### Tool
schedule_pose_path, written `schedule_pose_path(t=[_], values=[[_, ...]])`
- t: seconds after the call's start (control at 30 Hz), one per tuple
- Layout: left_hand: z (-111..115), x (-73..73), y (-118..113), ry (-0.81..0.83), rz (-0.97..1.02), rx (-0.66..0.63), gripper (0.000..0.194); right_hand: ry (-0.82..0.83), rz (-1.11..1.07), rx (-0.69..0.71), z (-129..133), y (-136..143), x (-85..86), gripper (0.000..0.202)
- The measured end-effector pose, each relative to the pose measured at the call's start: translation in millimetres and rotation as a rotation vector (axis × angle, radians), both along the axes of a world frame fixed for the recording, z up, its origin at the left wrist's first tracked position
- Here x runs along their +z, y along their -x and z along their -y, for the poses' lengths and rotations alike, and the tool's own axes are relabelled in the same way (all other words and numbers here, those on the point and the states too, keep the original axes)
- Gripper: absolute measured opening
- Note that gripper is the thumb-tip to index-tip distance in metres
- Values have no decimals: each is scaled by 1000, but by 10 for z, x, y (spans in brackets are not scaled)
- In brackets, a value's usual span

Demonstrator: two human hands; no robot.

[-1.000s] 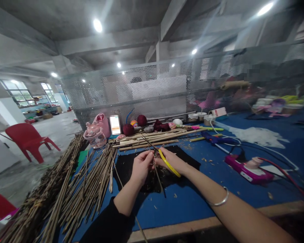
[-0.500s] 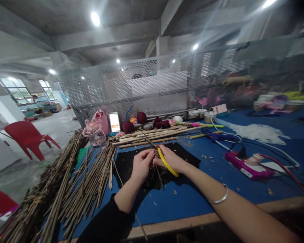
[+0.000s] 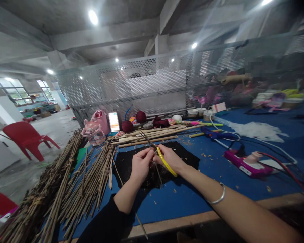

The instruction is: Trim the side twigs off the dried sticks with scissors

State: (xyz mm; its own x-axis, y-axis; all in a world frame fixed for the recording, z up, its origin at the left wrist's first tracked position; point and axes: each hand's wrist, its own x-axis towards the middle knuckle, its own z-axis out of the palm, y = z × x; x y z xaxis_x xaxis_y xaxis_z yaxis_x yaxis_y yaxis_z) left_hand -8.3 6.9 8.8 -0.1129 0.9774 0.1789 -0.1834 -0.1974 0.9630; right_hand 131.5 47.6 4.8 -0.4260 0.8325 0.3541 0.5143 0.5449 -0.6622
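Note:
Over a black cloth (image 3: 184, 155) on the blue table, my left hand (image 3: 140, 164) is closed in a pinch at the end of a thin twig (image 3: 158, 175), which slants down between both hands. Just to its right, my right hand (image 3: 172, 159) grips a pair of scissors with yellow handles (image 3: 167, 165). The dark blades point up and away to the left, past my left fingertips. Fingers cover the small part where the hands meet. Another long twig (image 3: 141, 226) passes beneath my left forearm.
Cut sticks (image 3: 91, 182) and a thicker bundle of brushwood (image 3: 44, 189) lie left. Behind are peeled sticks (image 3: 152, 135), yarn balls (image 3: 127, 126), a phone (image 3: 114, 122) and a pink cup (image 3: 95, 133). To the right are a glue gun (image 3: 212, 133) and a purple power strip (image 3: 248, 165).
The view has shifted slightly. My hands stay together at the same spot, with the scissors still in my right hand and only small finger movement.

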Motion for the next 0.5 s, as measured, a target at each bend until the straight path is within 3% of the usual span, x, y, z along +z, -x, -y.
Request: schedule_pose_path(t=[0.23, 0.4, 0.5], values=[[-27, -35, 12, -12, -40, 57, 35, 31, -61, -4, -9, 40, 15, 34], [0, 15, 10, -55, -81, 23, 31, -22, 144, -102, 18, 11, 85, 34], [27, 57, 5, -60, -111, 20, 29, -36, 184, -90, 39, -7, 117, 39]])
